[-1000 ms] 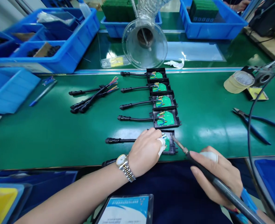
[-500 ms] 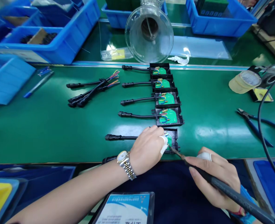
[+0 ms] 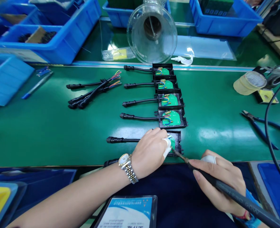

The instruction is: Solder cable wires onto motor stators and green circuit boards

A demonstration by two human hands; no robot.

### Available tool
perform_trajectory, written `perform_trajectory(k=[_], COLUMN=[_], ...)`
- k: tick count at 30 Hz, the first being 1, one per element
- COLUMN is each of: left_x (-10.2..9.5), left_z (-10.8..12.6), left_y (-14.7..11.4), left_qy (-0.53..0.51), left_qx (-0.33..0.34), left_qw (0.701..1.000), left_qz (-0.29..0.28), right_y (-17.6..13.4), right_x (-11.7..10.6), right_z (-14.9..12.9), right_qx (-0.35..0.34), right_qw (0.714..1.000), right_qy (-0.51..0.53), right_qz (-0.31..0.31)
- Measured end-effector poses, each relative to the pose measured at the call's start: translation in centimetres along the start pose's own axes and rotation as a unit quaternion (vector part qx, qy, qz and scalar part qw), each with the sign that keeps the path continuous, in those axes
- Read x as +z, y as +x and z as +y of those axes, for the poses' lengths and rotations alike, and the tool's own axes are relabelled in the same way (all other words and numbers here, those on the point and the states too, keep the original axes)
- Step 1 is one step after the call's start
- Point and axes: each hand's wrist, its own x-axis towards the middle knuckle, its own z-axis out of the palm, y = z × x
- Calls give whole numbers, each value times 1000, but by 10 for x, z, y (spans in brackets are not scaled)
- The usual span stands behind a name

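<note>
In my right hand [image 3: 222, 180] is a soldering iron [image 3: 225, 186], gripped like a pen. Its tip reaches the lower edge of a green circuit board [image 3: 172, 142] inside a black plastic case [image 3: 178, 139]. My left hand [image 3: 151, 148] is curled over the left side of that case, with a white covering on one finger. Its fingertips are hidden, so what they pinch cannot be seen. A black cable [image 3: 123, 139] runs from under this hand to the left. Farther back, several similar cases [image 3: 184, 122] with boards and cables form a column.
Cables with bare coloured wire ends [image 3: 94, 91] lie left of the column. To the right are cutting pliers [image 3: 256, 122], a yellowish cup [image 3: 246, 84] and the iron's cord [image 3: 268, 126]. A clear funnel-shaped hood [image 3: 135, 38] and blue bins [image 3: 66, 41] stand at the back.
Both hands and the soldering iron stay almost where they were, the tip still at the board. Only a slight shift of the whole view shows.
</note>
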Motion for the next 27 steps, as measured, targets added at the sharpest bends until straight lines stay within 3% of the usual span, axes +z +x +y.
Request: perform_trajectory(k=[19,27], left_x=[0,0], left_z=[2,2], left_y=[0,1], left_qy=[3,-2], left_qx=[-6,-8], left_qw=[1000,1000], left_qz=[-5,-7], right_y=[-1,3], right_x=[1,-11], right_z=[0,-4], right_qx=[-1,-4], right_qw=[1000,1000], right_qy=[-2,-11], right_qz=[8,22])
